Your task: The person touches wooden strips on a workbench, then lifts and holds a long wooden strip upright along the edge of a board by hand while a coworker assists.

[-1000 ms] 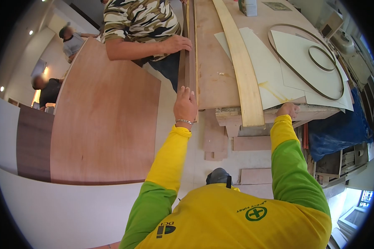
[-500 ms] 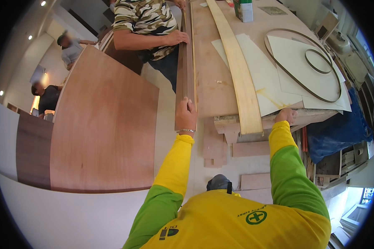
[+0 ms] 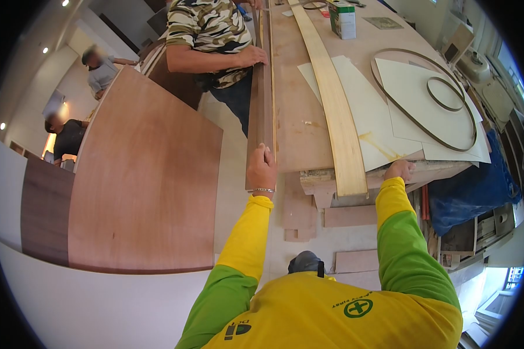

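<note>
My left hand (image 3: 262, 167) grips the near end of a long, narrow brown board (image 3: 259, 116) that runs along the left side of the workbench. Its fingers are closed around the board's edge. A co-worker's hand (image 3: 253, 56) rests on the same board farther along. At the near right end of the workbench (image 3: 297, 139), my right hand (image 3: 399, 170) is curled over the edge. Between my hands lies a long pale wooden strip (image 3: 332, 104), its near end sticking out past the bench. White sheets (image 3: 384, 131) lie to the right of that strip.
A coiled dark edging strip (image 3: 384, 93) lies on the sheets, and a green-and-white can (image 3: 342, 22) stands farther back. Left of me is a large reddish-brown panel (image 3: 148, 174). Wood offcuts (image 3: 349, 216) lie below the bench, with a blue bag (image 3: 466, 192) at right.
The view has tilted slightly, so the bench and board sit a little lower in it. Both my hands keep their holds on the board and the bench edge.
</note>
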Demonstrator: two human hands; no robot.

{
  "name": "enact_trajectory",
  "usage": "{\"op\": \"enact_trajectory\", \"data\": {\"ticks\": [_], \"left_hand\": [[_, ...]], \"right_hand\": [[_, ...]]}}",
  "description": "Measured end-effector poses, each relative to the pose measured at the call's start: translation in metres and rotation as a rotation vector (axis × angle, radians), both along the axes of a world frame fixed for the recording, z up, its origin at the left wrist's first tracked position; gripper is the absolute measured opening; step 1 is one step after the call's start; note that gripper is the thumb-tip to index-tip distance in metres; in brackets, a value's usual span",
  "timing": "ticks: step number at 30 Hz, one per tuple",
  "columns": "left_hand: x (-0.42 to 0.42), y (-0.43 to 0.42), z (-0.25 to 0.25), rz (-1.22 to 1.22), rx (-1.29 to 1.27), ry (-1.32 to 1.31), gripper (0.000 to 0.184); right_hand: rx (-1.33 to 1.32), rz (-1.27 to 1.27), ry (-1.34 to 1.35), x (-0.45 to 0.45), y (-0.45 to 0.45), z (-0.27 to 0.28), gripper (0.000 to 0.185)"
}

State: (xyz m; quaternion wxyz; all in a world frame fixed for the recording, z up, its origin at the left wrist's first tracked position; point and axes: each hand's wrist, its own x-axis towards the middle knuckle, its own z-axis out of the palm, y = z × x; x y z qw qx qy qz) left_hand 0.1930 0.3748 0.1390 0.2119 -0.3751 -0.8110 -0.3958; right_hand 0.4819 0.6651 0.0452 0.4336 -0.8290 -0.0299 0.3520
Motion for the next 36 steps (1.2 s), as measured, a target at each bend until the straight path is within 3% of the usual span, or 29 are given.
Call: {"op": "enact_trajectory", "data": {"ticks": [3,5,26,36], "left_hand": [[0.001,0.0,0.001,0.008,0.01,0.039,0.018],[0.002,0.0,0.002,0.003,0.01,0.039,0.019],[0.0,0.0,0.001,-0.006,-0.001,-0.007,0.022],[-0.001,0.0,-0.002,-0.007,0.01,0.001,0.022]], "right_hand": [[0.0,-0.011,0.034,0.001,0.001,0.0,0.073],[0.02,0.029,0.01,0.005,0.011,-0.028,0.074],[0.026,-0.026,0.065,0.0,-0.006,0.01,0.072],[0.023,-0.003,0.048,0.006,0.013,-0.024,0.074]]}}
